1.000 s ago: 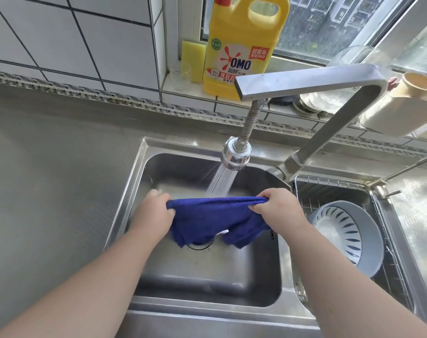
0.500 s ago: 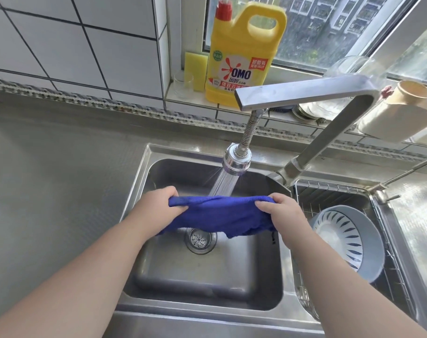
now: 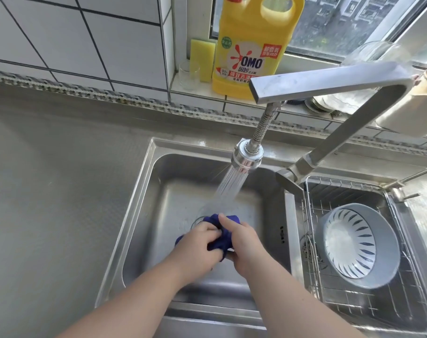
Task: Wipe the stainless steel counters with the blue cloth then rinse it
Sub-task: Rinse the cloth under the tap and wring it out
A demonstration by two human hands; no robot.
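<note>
The left hand (image 3: pixel 199 242) and the right hand (image 3: pixel 244 242) are pressed close together low in the sink, both with fingers curled round the bunched dark-blue cloth (image 3: pixel 219 240), which is squeezed into a wad between them. The cloth sits just over the round drain, at the foot of the spray falling from the chrome shower-head nozzle (image 3: pixel 247 156) of the square steel faucet (image 3: pixel 329 79). Around them lies the stainless steel sink basin (image 3: pixel 158 191), and to its left the brushed steel counter (image 3: pixel 61 179). Judging by this, the wiping is finished and the rinse is in hand; wringing out and shutting off the water seem to remain.
</note>
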